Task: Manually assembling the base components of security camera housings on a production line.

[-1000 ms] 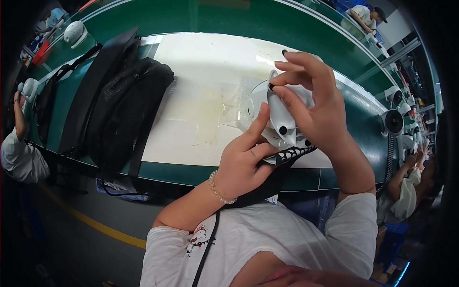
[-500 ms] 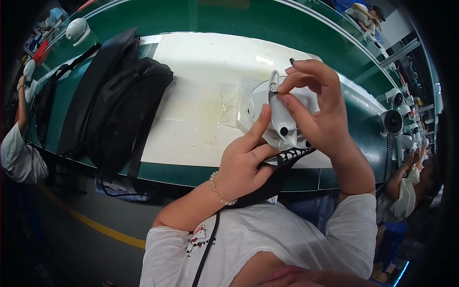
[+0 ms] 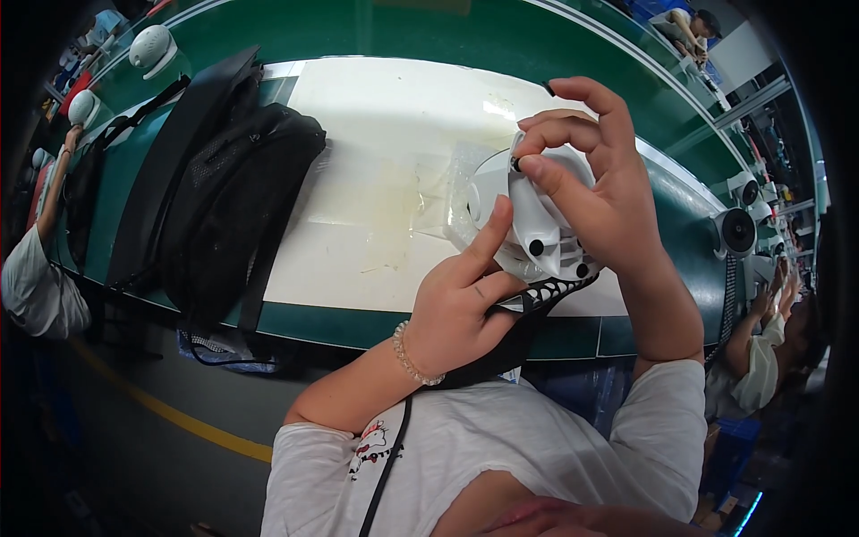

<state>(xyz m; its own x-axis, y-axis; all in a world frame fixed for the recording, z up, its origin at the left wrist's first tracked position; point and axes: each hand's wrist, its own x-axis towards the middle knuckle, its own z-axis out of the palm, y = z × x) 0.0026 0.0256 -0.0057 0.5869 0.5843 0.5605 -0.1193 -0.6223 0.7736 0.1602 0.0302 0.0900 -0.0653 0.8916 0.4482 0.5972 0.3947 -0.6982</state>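
Observation:
A white plastic device [image 3: 535,215] with curved legs is tipped up on the white sheet in front of me. Round black pads sit on its leg ends, one of them a black pad [image 3: 536,247] near its lower edge. My right hand [image 3: 613,192] pinches a small black round pad [image 3: 516,165] between thumb and a finger, at the far leg's tip. Its index finger is raised, with something small and black at the tip. My left hand [image 3: 456,304] steadies the device, index finger along its side, other fingers curled by a black honeycomb-patterned strip [image 3: 550,289].
Clear plastic wrap [image 3: 461,210] lies beside the device on the white sheet [image 3: 358,206]. A black mesh bag [image 3: 246,188] fills the bench's left. A black-fronted round fan [image 3: 735,230] stands at right. Another person's arm [image 3: 61,183] reaches in at far left; other people sit farther off.
My right thumb and finger have closed over the leg's tip, hiding its round end, and the index finger has lifted. The left hand has stayed almost still. The co-worker's arm at left reaches farther.

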